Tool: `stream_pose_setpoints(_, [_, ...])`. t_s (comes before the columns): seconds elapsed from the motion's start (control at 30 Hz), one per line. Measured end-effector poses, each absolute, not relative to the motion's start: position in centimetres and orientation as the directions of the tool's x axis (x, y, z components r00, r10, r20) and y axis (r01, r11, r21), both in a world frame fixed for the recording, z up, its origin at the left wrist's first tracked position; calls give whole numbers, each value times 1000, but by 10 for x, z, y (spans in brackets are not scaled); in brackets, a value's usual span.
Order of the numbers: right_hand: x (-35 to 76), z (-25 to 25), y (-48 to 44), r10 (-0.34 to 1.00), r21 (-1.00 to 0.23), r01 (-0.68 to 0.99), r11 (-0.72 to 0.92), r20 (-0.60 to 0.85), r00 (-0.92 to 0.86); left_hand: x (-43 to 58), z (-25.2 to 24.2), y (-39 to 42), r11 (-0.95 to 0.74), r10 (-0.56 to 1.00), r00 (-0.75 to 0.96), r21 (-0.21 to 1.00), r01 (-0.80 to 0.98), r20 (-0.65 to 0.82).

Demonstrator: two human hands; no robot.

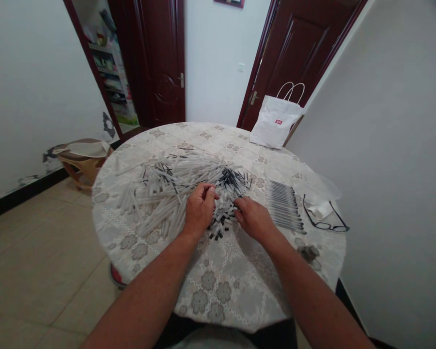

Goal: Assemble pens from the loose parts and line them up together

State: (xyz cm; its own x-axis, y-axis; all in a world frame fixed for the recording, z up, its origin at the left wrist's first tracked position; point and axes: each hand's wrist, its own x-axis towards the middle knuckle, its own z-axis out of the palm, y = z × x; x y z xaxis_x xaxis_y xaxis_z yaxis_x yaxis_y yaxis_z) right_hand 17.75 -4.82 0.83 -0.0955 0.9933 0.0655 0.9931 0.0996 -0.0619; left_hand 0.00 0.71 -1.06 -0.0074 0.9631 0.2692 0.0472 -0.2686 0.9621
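My left hand (200, 207) is closed, thumb against the fingers, at the right side of a pile of pale translucent pen barrels (167, 206). Whatever it may hold is too small to make out. My right hand (253, 216) is also closed, fingertips together at a heap of small white and black pen parts (223, 208) between the hands. What is in its fingers cannot be seen. Just beyond the hands lie thin black pieces (230, 178). To the right of my right hand, slim pens with dark ends (285, 206) lie side by side in a neat row.
Black-framed glasses (325, 225) and a clear plastic bag (319, 186) lie at the table's right edge. A small dark object (308, 253) is beside my right forearm. A white paper bag (277, 121) stands at the back right. The round table wears a floral cloth (216, 291). A stool (83, 155) stands left.
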Motion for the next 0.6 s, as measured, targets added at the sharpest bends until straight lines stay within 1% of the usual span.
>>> stream_pose_setpoints(0.17, [157, 1, -35, 992, -42, 991, 124, 23, -124, 0, -9, 4, -268, 963, 4, 962, 52, 268])
stream_pose_setpoints(0.27, [155, -5, -32, 993, -18, 993, 116, 38, -115, -1, -9, 5, -266, 964, -4, 962, 65, 267])
stream_pose_setpoints(0.33, [158, -10, -31, 991, -26, 992, 121, 59, -120, -1, -9, 6, -269, 963, -3, 959, 86, 270])
stream_pose_setpoints(0.4, [163, -16, -33, 984, -83, 986, 146, 119, -135, -2, -9, 7, -273, 961, -3, 957, 100, 275])
stream_pose_setpoints(0.5, [174, -22, -38, 939, -255, 945, 206, 324, -117, -2, -9, 7, -263, 965, 10, 961, 84, 263])
stream_pose_setpoints(0.53, [179, -22, -40, 911, -315, 923, 219, 404, -78, -2, -9, 7, -257, 966, 24, 964, 73, 256])
stream_pose_setpoints(0.6, [186, -20, -44, 837, -423, 880, 216, 545, 57, 0, -9, 6, -240, 969, 72, 970, 47, 237])
